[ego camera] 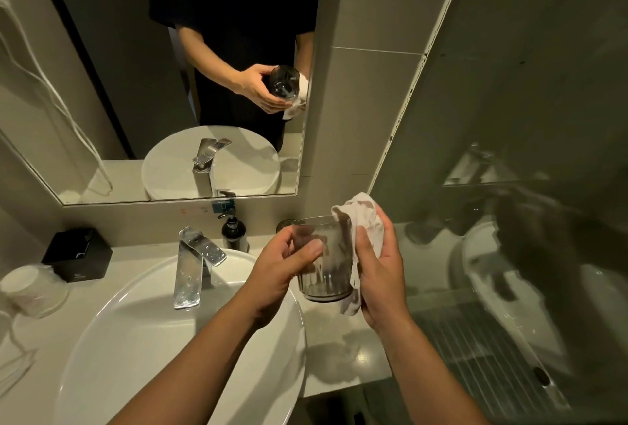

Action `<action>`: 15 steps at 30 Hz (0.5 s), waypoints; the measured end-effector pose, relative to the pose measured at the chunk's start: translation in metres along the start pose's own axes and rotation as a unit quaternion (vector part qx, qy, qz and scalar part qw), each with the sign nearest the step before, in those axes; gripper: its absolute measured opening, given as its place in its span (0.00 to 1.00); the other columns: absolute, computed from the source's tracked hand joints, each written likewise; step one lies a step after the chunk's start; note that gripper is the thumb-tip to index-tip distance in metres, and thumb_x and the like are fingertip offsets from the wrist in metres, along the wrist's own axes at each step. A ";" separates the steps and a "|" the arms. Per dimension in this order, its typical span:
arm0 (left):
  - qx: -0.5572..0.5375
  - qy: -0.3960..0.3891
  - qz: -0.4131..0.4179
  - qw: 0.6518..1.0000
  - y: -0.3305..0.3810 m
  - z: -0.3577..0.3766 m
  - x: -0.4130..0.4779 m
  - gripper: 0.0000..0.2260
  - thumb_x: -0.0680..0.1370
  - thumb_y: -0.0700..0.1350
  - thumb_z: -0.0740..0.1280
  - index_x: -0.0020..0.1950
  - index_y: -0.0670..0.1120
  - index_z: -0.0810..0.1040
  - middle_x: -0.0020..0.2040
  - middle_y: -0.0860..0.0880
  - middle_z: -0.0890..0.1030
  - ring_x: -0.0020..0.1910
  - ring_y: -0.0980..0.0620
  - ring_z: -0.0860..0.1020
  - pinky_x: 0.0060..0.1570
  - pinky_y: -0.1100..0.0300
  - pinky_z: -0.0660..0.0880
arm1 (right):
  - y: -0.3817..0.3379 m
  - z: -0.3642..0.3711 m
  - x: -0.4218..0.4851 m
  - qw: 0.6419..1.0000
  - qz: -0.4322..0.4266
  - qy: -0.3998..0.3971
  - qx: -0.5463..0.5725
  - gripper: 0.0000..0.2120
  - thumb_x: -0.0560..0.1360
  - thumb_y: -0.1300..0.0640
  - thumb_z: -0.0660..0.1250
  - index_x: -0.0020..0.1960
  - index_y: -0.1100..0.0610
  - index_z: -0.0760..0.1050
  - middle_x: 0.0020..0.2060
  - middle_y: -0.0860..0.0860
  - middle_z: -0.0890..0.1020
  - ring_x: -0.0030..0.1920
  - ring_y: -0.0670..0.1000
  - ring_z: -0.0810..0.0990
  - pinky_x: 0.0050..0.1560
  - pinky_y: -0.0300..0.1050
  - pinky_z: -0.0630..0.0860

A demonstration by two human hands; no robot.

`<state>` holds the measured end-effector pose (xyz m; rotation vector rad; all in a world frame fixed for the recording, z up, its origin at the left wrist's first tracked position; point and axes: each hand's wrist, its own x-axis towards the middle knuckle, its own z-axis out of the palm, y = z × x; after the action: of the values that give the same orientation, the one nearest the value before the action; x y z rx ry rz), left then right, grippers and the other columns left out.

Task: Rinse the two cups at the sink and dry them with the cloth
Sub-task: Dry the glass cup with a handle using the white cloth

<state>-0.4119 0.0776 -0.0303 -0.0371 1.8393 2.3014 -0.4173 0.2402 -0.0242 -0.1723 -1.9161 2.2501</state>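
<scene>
A clear ribbed glass cup point(323, 265) is held upright above the counter, to the right of the white sink basin point(136, 339). My left hand point(282, 271) grips its left side, thumb across the front. My right hand point(380, 275) holds a white cloth point(363, 220) bunched against the cup's right wall and draped over its rim. Behind the held cup, the rim of a second dark cup point(284, 224) peeks out on the counter, mostly hidden.
A chrome tap point(193, 265) stands behind the basin, with a dark soap pump bottle point(234, 232) beside it. A black box point(78, 254) and a clear upturned container point(34, 288) sit at the left. The mirror point(170, 84) hangs above; a glass partition point(509, 220) stands at the right.
</scene>
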 end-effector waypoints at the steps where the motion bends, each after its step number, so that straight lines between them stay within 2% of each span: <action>1: 0.018 -0.006 0.000 1.000 0.001 0.000 0.000 0.30 0.67 0.58 0.77 0.65 0.48 0.79 0.61 0.46 0.85 0.59 0.49 0.82 0.56 0.53 0.79 | -0.001 -0.001 0.001 1.000 -0.007 0.003 -0.010 0.18 0.83 0.54 0.66 0.70 0.40 0.74 0.66 0.46 0.82 0.65 0.50 0.82 0.62 0.55 0.82; 4: 0.097 0.006 0.007 0.995 0.005 0.004 0.002 0.35 0.59 0.60 0.81 0.63 0.54 0.78 0.59 0.53 0.83 0.58 0.58 0.82 0.54 0.61 0.80 | -0.004 -0.004 0.001 0.999 -0.029 0.004 -0.029 0.16 0.83 0.57 0.66 0.68 0.43 0.76 0.63 0.47 0.83 0.64 0.49 0.82 0.65 0.57 0.80; 8: 0.086 0.062 0.016 0.994 0.004 0.006 0.004 0.38 0.53 0.58 0.84 0.62 0.51 0.80 0.56 0.50 0.84 0.56 0.53 0.83 0.58 0.53 0.81 | -0.007 0.000 -0.001 1.000 -0.009 0.000 -0.007 0.11 0.82 0.54 0.67 0.63 0.43 0.79 0.59 0.51 0.85 0.61 0.55 0.84 0.64 0.63 0.79; 11: 0.066 0.078 0.032 0.994 0.002 0.011 0.001 0.38 0.53 0.57 0.83 0.61 0.50 0.80 0.55 0.50 0.84 0.53 0.55 0.83 0.55 0.56 0.80 | -0.002 0.005 -0.009 0.996 0.043 0.010 0.073 0.15 0.79 0.47 0.68 0.63 0.50 0.77 0.58 0.58 0.85 0.61 0.64 0.83 0.62 0.69 0.79; 13: 0.058 0.092 0.037 0.993 0.001 0.014 0.001 0.38 0.54 0.57 0.83 0.62 0.50 0.79 0.55 0.48 0.83 0.54 0.53 0.82 0.57 0.53 0.80 | 0.002 0.007 -0.017 0.990 0.076 0.002 0.119 0.15 0.82 0.47 0.64 0.65 0.51 0.76 0.58 0.58 0.85 0.61 0.63 0.84 0.61 0.66 0.80; 15: 0.069 0.101 0.045 0.991 0.000 0.016 0.001 0.39 0.54 0.58 0.82 0.63 0.50 0.79 0.56 0.48 0.83 0.54 0.53 0.82 0.59 0.52 0.81 | 0.006 0.008 -0.022 0.981 0.118 0.000 0.156 0.15 0.84 0.47 0.61 0.68 0.49 0.76 0.60 0.56 0.85 0.61 0.59 0.84 0.62 0.62 0.80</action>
<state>-0.4115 0.0929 -0.0267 -0.1759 2.1371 2.2969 -0.3975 0.2273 -0.0298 -0.3702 -1.5854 2.6669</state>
